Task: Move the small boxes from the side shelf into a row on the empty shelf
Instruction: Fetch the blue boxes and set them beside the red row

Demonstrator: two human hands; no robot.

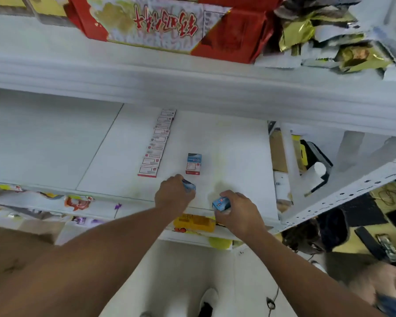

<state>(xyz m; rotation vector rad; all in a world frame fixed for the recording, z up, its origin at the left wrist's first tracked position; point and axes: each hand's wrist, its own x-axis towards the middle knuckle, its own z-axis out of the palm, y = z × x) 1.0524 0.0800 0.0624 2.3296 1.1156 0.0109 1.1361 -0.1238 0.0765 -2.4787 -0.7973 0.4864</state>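
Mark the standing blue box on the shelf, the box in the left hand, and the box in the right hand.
standing blue box (pixel 194 164), head view, front face.
box in left hand (pixel 189 186), head view, exposed blue end.
box in right hand (pixel 220 203), head view, blue top.

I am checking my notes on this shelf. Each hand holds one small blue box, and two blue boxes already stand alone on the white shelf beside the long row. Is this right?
Not quite. The head view shows only one blue box standing alone on the white shelf beside the long row. The left hand and right hand do each hold one.
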